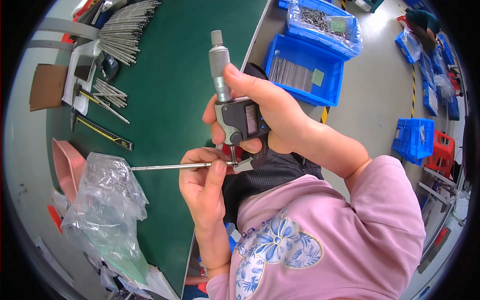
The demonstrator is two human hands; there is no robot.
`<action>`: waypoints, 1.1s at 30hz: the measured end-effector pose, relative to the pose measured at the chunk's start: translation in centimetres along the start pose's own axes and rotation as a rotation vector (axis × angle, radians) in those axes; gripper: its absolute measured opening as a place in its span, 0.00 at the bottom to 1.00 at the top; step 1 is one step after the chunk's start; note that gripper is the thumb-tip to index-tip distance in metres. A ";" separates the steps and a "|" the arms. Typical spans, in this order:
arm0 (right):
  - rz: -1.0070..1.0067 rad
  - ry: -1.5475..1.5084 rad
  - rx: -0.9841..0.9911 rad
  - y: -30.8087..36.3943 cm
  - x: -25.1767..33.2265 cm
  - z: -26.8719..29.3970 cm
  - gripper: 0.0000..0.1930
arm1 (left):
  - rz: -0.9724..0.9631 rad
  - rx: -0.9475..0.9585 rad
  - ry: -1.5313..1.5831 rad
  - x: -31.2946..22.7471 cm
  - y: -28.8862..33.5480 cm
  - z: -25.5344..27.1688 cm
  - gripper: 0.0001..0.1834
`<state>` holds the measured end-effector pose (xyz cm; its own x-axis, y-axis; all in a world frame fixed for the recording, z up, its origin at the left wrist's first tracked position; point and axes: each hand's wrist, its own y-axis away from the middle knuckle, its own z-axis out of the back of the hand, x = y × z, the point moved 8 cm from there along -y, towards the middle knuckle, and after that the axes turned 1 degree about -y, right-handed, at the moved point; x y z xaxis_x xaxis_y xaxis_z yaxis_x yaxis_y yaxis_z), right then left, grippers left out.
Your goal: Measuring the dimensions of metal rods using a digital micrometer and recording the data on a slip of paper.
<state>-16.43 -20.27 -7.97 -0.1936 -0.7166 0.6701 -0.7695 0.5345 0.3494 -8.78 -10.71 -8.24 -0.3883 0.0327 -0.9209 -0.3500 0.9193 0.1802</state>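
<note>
My right hand (275,107) is closed round a digital micrometer (232,115), its thumb and fingers near the ridged thimble and its small display turned up. My left hand (202,187) pinches a thin metal rod (162,167) between thumb and fingers. The rod lies level, its right end at the micrometer's jaws between spindle and anvil; whether the jaws press on it I cannot tell. The rod's left end meets a clear plastic bag (107,190) on the green table (165,105).
Bundled metal rods (130,27), a smaller pile of rods (110,92) and calipers (102,130) lie on the table's far left. A pink basket (67,162) stands behind the bag. Blue bins (332,85) holding metal parts stand beyond the table. A person (425,22) works at far right.
</note>
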 end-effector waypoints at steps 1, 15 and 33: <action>-0.004 -0.001 0.004 -0.1 -0.1 0.0 0.31 | 0.012 0.014 0.015 -0.2 0.0 -0.3 0.09; -0.102 -0.139 0.037 0.0 -0.5 0.1 0.28 | -0.021 0.111 0.045 -0.7 -0.2 -0.9 0.09; -0.041 -0.032 0.010 -0.2 -0.6 0.0 0.32 | 0.002 0.063 -0.032 -0.5 -0.4 -0.1 0.08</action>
<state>-16.14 -19.96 -8.43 -0.1809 -0.7521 0.6338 -0.7831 0.5000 0.3698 -8.57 -11.12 -7.85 -0.3614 0.0457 -0.9313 -0.2948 0.9419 0.1606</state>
